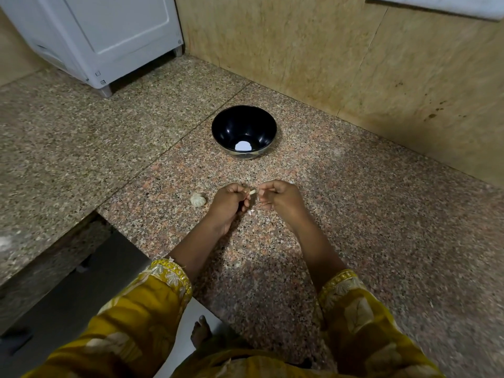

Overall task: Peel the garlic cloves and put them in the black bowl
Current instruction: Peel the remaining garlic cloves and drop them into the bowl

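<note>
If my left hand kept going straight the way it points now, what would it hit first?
Probably the black bowl: the left hand, a garlic clove in its grip, points forward and slightly right at the bowl's near wall, with bare counter between. Its height is unclear, so it might clear the rim.

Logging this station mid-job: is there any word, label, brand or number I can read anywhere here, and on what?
No readable text anywhere in this view.
White appliance: two tiny marks near its lower corner, too small to read.
Black bowl: no label or writing; the white patch inside is blank.
</note>
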